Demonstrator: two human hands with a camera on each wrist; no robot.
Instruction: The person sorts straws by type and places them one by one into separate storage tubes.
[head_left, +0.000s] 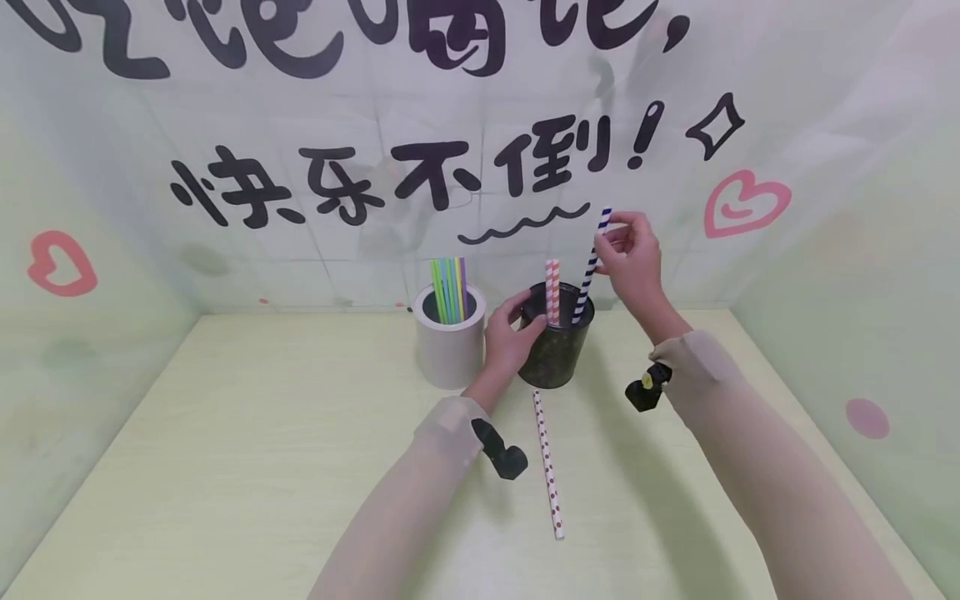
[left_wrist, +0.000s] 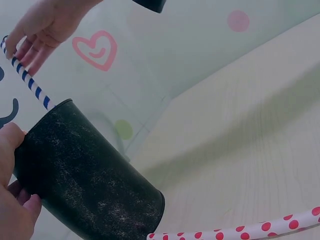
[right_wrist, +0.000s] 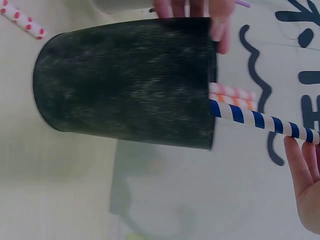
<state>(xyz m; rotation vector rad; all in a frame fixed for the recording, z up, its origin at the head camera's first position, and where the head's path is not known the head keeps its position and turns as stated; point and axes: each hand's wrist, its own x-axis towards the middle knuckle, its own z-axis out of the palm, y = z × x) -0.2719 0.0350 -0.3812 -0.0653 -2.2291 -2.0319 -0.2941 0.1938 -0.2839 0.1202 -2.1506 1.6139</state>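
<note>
A blue-and-white striped paper straw (head_left: 589, 273) leans with its lower end inside a black cup (head_left: 553, 360). My right hand (head_left: 634, 257) pinches the straw near its upper end, above and right of the cup. Against the cup's left side is my left hand (head_left: 512, 340), gripping it with the thumb at the rim. Pink-striped and orange-striped straws (head_left: 552, 289) stand inside the same cup. The right wrist view shows the blue straw (right_wrist: 257, 120) beside them at the cup's mouth. The straw's bottom tip is hidden by the cup wall (left_wrist: 95, 175).
A pale cup (head_left: 452, 357) stands left of the black one, holding several green, blue, yellow and purple straws (head_left: 447, 287). One white straw with red dots (head_left: 548, 467) lies on the table (head_left: 262, 433) in front. A wall with black writing rises close behind the cups.
</note>
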